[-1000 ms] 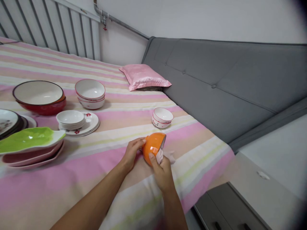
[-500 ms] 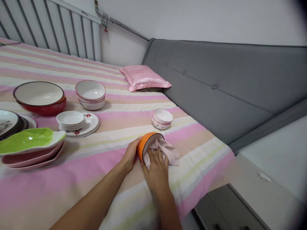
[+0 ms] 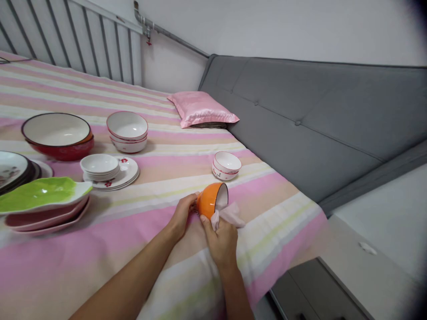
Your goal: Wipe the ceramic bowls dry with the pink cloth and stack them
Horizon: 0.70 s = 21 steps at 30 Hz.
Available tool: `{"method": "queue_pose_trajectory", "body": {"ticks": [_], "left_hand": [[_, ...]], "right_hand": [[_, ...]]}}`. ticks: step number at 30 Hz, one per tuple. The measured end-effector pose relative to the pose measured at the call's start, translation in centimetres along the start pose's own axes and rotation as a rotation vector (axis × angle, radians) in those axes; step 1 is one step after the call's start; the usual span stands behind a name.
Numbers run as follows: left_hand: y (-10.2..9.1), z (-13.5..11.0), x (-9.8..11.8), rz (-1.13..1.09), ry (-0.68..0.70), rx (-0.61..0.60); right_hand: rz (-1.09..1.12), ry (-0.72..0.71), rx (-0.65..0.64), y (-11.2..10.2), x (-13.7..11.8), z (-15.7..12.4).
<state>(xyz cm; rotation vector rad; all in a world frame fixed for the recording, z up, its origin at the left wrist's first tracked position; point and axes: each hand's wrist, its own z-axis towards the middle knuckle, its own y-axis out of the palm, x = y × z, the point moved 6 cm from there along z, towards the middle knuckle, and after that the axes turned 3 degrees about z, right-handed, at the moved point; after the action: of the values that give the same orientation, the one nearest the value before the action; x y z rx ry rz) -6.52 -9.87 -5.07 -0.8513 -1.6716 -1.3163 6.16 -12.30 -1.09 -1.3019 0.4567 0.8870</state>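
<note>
An orange bowl [image 3: 208, 199] with a white inside and dark rim is tipped on its side above the striped bedspread, its mouth facing right. My left hand [image 3: 183, 214] is closed on the bowl's base from the left. At the bowl's lower rim, my right hand [image 3: 223, 240] grips a pale pink cloth [image 3: 231, 215], thumb on the outer wall and the other fingers mostly hidden. Part of the cloth goes into the bowl and part hangs out to the right. Just beyond stand two small white bowls [image 3: 227, 162] with red rims, stacked.
To the left are stacked large bowls [image 3: 63, 149], white bowls [image 3: 128, 146], small dishes [image 3: 99, 164] on flowered plates [image 3: 128, 171], a green leaf-shaped dish [image 3: 40, 195] on pink dishes [image 3: 50, 218], and dark-edged plates [image 3: 13, 171]. A pink pillow [image 3: 203, 109] lies near the grey headboard [image 3: 300, 106].
The orange bowl has turned so its mouth faces more to the right and its outer wall shows more. My right hand has shifted from inside the bowl to its lower rim with the cloth.
</note>
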Motion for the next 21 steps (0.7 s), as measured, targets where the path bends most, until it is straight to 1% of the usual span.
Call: {"method": "queue_pose_trajectory", "body": {"ticks": [3, 5, 6, 8, 10, 12, 15, 18, 21], "left_hand": [[-0.1, -0.2, 0.3, 0.042, 0.025, 0.027], [-0.1, -0.3, 0.4, 0.072, 0.037, 0.046], [-0.1, -0.4, 0.5, 0.086, 0.039, 0.057], [-0.2, -0.4, 0.4, 0.107, 0.031, 0.084], [-0.3, -0.4, 0.1, 0.117, 0.012, 0.103], [-0.6, -0.2, -0.3, 0.123, -0.004, 0.114], [-0.9, 0.0, -0.6, 0.132, -0.008, 0.13], [-1.0, 0.1, -0.6, 0.151, -0.006, 0.141], [-1.0, 0.0, -0.4, 0.167, 0.002, 0.154]], "right_hand": [[0.286, 0.042, 0.055, -0.8, -0.6, -0.3], [0.45, 0.066, 0.049, -0.9, -0.8, -0.4], [0.508, 0.069, 0.015, -0.7, -0.8, -0.4], [0.546, 0.043, -0.115, 0.1, -0.9, -0.4], [0.465, -0.019, -0.236, 1.0, -1.0, -0.5], [0.315, -0.088, -0.286, 1.5, -0.8, -0.5], [0.066, -0.142, -0.302, 1.6, -0.1, -0.6], [-0.15, -0.12, -0.297, 1.5, 0.8, -0.7], [-0.268, -0.097, -0.272, 1.3, 1.2, -0.7]]}}
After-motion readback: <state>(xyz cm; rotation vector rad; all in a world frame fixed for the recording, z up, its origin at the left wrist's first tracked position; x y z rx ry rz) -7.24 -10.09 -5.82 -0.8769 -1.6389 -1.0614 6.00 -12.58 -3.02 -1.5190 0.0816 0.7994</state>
